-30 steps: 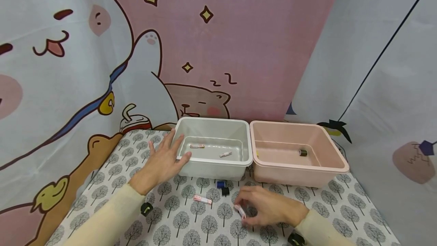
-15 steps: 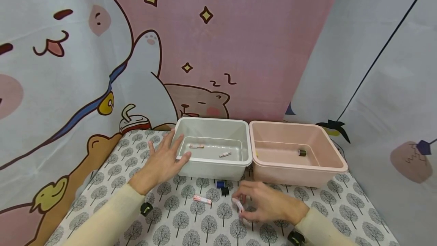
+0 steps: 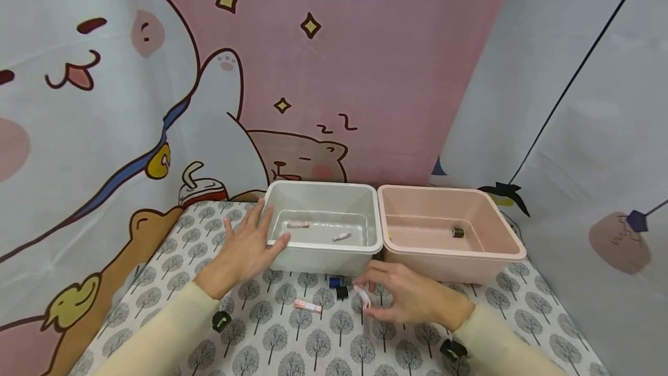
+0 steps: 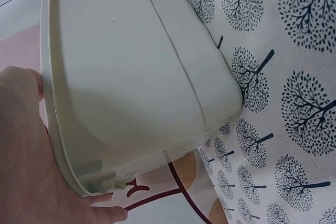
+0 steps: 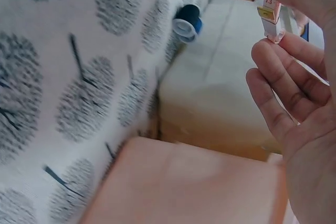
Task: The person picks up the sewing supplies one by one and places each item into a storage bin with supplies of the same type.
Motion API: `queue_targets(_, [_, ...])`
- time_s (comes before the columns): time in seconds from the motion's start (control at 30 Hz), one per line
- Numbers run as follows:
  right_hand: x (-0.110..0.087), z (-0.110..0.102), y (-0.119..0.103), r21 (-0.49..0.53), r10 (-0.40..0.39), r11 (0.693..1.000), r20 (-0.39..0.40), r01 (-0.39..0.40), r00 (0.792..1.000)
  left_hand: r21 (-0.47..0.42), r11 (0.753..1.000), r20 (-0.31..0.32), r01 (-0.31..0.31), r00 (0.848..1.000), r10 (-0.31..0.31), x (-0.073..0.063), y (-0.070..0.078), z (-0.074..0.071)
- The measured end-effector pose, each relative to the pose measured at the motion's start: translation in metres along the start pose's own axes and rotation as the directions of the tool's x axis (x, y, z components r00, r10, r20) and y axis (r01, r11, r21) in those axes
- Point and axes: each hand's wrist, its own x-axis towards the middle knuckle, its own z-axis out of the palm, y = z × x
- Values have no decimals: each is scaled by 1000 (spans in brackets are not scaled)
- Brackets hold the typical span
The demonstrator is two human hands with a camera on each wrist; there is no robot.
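In the head view my right hand [image 3: 404, 295] pinches a small folded tape measure [image 3: 363, 296] between thumb and fingers, just above the cloth. In the right wrist view the tape measure [image 5: 269, 14] shows a printed 13 and a yellow band. My left hand [image 3: 242, 254] rests with spread fingers on the left front corner of the white bin [image 3: 326, 259]. Two tape measures [image 3: 341, 237] lie inside that bin. Another pink-and-white tape measure [image 3: 308, 306] lies on the cloth between my hands. Near it are a blue thread spool [image 3: 335, 283] and a black thread spool [image 3: 341, 293].
A pink bin [image 3: 443, 267] stands right beside the white one. Inside it lie a dark green thread spool [image 3: 457, 232] and, near its left wall, a small yellow thing. A tree-print cloth [image 3: 276, 338] covers the table, with a cartoon curtain [image 3: 381, 74] behind.
My right hand has lifted the tape measure slightly and moved it a little toward the bins. The left hand keeps its place on the white bin. The head view has shifted slightly.
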Motion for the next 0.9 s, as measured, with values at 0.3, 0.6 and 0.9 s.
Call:
queue_targets(0.3, [16,-26,1,-36,-91,995,-85,88,992,14,1000,24,4,1000,-5,1,2,-3])
queue_targets(0.6, [40,-58,2,-77,-120,991,-121,111,985,14,1000,58,23,998,-24,4,1,-8])
queue_targets(0.9, [69,-79,17,-119,-177,980,-184,157,967,-20,999,76,33,997,-31,4,-1,-9])
